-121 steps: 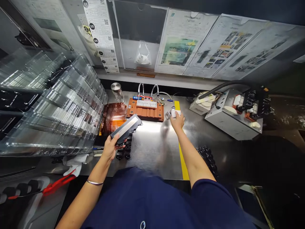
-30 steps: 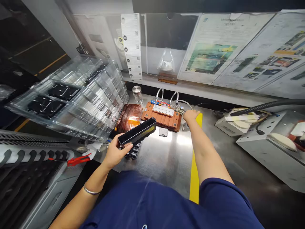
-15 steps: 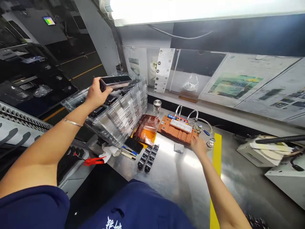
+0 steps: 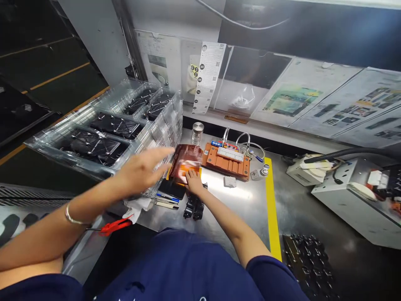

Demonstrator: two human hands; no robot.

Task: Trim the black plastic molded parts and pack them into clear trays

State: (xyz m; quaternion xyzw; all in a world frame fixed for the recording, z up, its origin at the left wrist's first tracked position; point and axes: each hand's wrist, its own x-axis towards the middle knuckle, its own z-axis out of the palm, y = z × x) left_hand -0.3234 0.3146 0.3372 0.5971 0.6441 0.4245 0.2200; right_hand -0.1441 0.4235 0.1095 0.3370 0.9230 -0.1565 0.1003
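My left hand is in mid-air before the stack of clear plastic trays, its fingers stretched out and apart, with nothing in them; it is smeared by motion. Dark parts lie in the compartments of the top tray. Reaching across, my right hand rests its fingertips on the front of a pile of reddish-brown transparent film sheets, fingers spread. Just below its wrist stand two rows of black parts, partly covered by the forearm. A dark phone lies left of this hand.
An orange-brown fixture with a white plate and hoses sits behind. Near it are a glass jar and a grey block. Pens and red-handled pliers lie left. Yellow tape crosses the bench; more black parts are right.
My left hand has let go of the long dark part it held over the trays and come back toward me. My right hand has moved left from the fixture to the film sheets.
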